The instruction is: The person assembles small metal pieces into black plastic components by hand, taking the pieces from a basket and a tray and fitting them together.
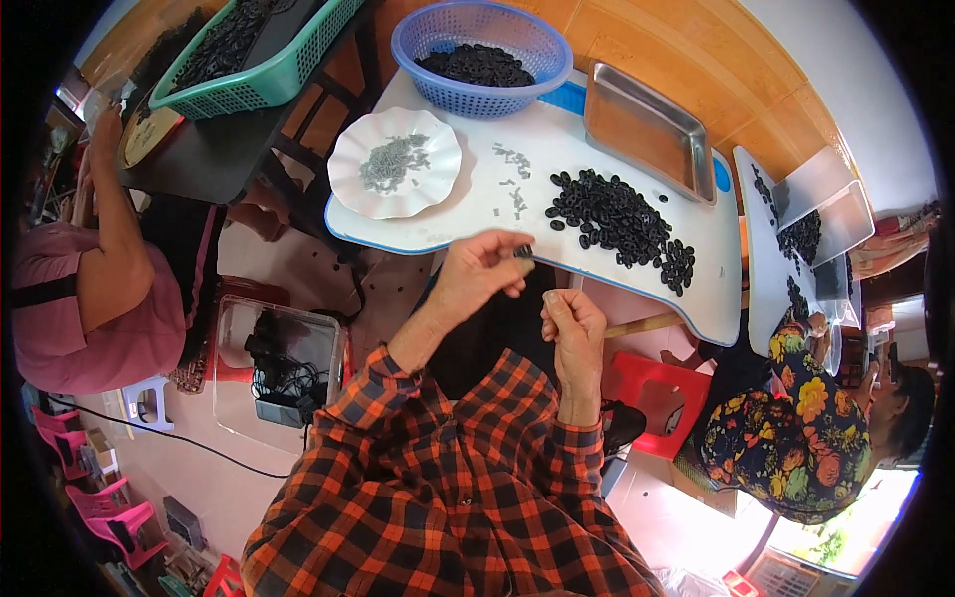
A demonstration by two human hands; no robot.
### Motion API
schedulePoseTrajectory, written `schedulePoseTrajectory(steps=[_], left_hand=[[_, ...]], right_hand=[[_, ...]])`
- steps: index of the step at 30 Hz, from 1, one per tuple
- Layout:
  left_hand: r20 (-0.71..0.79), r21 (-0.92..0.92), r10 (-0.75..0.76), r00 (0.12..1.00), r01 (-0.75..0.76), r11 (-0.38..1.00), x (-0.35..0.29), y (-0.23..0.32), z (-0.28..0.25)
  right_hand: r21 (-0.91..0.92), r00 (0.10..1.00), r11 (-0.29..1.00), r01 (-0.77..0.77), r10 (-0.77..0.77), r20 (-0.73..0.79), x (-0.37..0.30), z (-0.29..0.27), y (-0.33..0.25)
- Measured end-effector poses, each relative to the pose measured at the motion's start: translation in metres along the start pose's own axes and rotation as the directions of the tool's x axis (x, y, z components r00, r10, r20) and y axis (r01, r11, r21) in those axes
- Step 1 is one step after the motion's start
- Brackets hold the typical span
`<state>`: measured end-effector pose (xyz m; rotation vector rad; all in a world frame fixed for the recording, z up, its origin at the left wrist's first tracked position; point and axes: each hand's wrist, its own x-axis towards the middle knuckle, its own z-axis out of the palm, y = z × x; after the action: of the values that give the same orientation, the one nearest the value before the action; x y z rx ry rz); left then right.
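My left hand [468,276] is just off the near edge of the white table [487,214], pinching a small black oval piece [523,252] between thumb and fingers. To its right, my right hand [576,330] is closed, thumb pressed against the index finger. Whatever sits in that pinch, if anything, is too small to make out. Beyond my hands lies a heap of black oval pieces [612,214], with a smaller cluster [677,265] at its right. Short grey pins [393,162] fill the middle of a white scalloped plate [347,189], and a few loose pins [516,199] are scattered beside it.
A blue-purple basket [487,98] of black pieces and a metal tray [652,129] stand at the back. At far left, a person in pink [99,298] sits by a dark table with a green basket [269,85]. A person in a floral top [796,428] sits at right, near a red stool [657,403].
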<state>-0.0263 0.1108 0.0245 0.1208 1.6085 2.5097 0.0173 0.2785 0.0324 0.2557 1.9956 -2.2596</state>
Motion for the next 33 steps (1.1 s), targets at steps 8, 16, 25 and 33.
schedulePoseTrajectory(steps=[8, 16, 25, 33], left_hand=[[-0.104, 0.308, 0.383, 0.918, -0.336, 0.890, 0.118, 0.088, -0.032], [-0.155, 0.691, 0.394, 0.906, -0.186, 0.699, 0.124, 0.065, -0.044], [0.190, 0.929, 0.541, 0.819, -0.329, 0.171, 0.061, -0.003, -0.032], [0.292, 0.917, 0.464, 0.836, -0.383, 0.114, 0.059, -0.005, -0.039]], right_hand=[[-0.012, 1.000, 1.000, 0.005, -0.005, 0.022, -0.002, 0.001, 0.000], [-0.053, 0.999, 0.999, 0.000, -0.002, -0.033, -0.001, -0.006, 0.003], [-0.103, 0.998, 0.994, -0.046, 0.050, 0.036, -0.001, 0.005, 0.009], [-0.166, 0.999, 0.985, -0.045, 0.043, -0.013, -0.005, -0.001, 0.010]])
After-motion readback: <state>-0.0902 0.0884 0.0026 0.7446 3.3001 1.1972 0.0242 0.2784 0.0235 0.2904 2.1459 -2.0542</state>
